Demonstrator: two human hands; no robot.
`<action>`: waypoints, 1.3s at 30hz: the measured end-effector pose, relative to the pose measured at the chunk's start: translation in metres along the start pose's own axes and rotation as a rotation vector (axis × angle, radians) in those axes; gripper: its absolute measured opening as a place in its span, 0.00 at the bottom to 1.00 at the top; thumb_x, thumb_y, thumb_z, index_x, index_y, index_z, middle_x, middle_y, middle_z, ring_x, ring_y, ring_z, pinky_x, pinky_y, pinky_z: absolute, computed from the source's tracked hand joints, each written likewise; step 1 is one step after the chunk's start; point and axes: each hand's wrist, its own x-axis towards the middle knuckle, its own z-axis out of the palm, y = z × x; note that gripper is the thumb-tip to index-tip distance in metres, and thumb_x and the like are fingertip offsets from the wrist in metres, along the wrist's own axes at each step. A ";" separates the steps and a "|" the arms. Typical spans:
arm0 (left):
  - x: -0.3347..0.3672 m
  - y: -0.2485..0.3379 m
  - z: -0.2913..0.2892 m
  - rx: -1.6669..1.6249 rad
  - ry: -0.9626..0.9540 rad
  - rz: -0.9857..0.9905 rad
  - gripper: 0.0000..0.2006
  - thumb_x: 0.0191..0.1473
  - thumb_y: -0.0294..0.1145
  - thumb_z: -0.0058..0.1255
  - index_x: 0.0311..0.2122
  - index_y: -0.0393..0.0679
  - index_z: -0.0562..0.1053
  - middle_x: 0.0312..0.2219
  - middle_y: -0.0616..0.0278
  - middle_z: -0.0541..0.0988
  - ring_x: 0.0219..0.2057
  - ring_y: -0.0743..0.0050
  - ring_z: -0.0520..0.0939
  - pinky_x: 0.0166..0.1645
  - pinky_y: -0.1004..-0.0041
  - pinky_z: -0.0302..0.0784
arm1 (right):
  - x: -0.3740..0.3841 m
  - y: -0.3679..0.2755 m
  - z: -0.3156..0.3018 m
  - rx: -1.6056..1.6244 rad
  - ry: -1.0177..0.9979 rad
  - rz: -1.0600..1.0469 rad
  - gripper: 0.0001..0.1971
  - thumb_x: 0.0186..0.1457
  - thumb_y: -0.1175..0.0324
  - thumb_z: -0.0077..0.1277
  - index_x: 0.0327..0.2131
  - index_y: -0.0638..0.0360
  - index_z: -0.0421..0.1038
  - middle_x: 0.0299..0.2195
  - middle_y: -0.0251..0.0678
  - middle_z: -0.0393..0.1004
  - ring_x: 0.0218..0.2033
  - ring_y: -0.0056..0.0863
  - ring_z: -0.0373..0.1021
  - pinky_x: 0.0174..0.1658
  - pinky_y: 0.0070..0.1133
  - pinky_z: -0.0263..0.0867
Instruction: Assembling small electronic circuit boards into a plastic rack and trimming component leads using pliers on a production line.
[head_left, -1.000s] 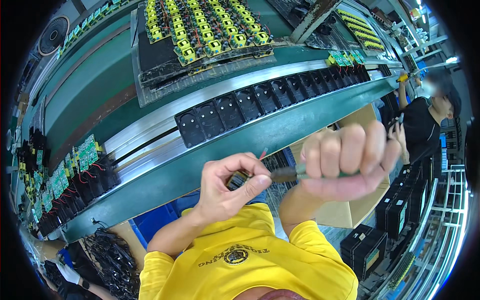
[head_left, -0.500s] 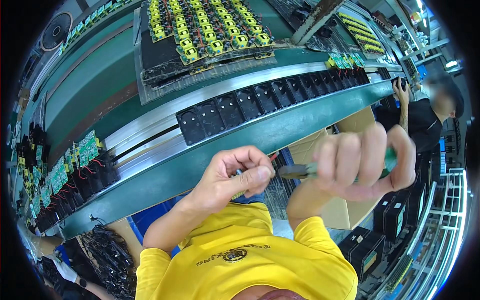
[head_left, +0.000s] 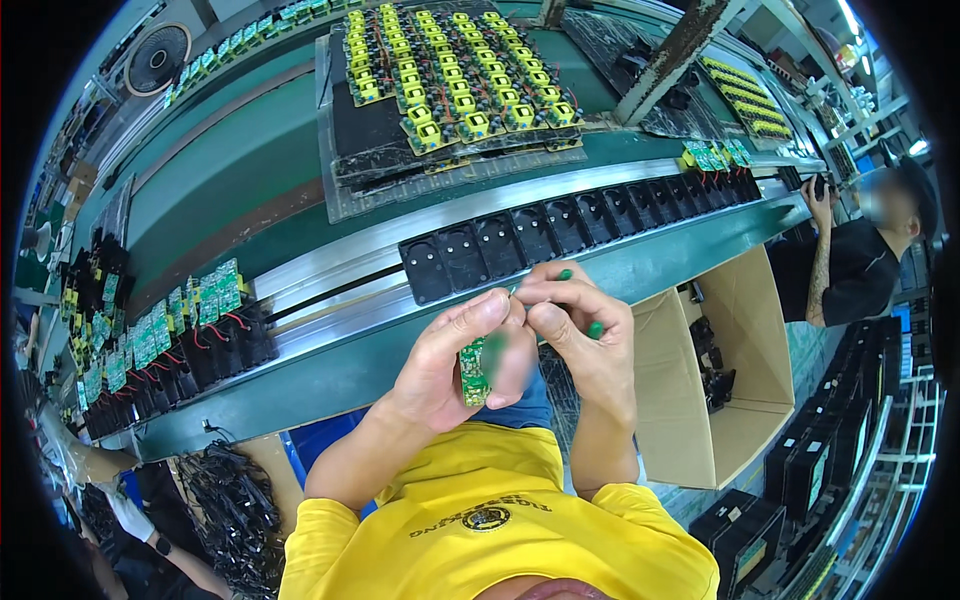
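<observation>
My left hand (head_left: pixel 440 360) is closed around a small green circuit board (head_left: pixel 474 372), which hangs below its thumb and fingers. My right hand (head_left: pixel 590 340) meets it, thumb and forefinger pinched close to the left fingertips around something too thin to name. Green-handled pliers (head_left: pixel 596 329) are tucked in that right hand; only bits of the handles show, and their jaws are hidden. Just beyond both hands, a row of black plastic housings (head_left: pixel 460 257) lies along the metal rail (head_left: pixel 330 292).
Boards with yellow transformers (head_left: pixel 465 100) fill a stack of black sheets beyond the rail. More green boards (head_left: pixel 150 335) stand in housings at left. A cardboard box (head_left: pixel 745 370) sits right, near a co-worker (head_left: pixel 860 240). Black cables (head_left: pixel 230 500) lie lower left, by another person's gloved hand (head_left: pixel 130 515).
My right hand has come left and down to my left hand, the pliers swinging back into its palm. The board in my left hand now shows. The whole view has shifted slightly.
</observation>
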 end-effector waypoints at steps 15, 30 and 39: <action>-0.019 0.114 0.011 1.840 0.484 0.427 0.07 0.63 0.28 0.67 0.38 0.34 0.85 0.28 0.65 0.86 0.26 0.79 0.76 0.31 0.76 0.71 | 0.034 0.015 0.038 -0.979 -0.018 -0.429 0.11 0.53 0.67 0.76 0.41 0.48 0.91 0.43 0.31 0.76 0.35 0.27 0.69 0.37 0.25 0.69; -0.003 0.137 -0.014 2.063 0.511 0.243 0.08 0.59 0.29 0.66 0.36 0.33 0.85 0.29 0.61 0.87 0.26 0.74 0.77 0.36 0.74 0.77 | 0.033 0.041 0.048 -1.164 -0.032 -0.442 0.12 0.50 0.67 0.77 0.41 0.49 0.91 0.43 0.30 0.75 0.37 0.28 0.68 0.38 0.26 0.69; -0.002 0.135 -0.020 2.118 0.511 0.261 0.08 0.58 0.29 0.66 0.35 0.33 0.85 0.29 0.60 0.88 0.26 0.71 0.79 0.38 0.72 0.79 | 0.032 0.043 0.048 -1.129 -0.039 -0.421 0.11 0.51 0.68 0.77 0.40 0.50 0.91 0.43 0.30 0.76 0.37 0.27 0.69 0.37 0.24 0.69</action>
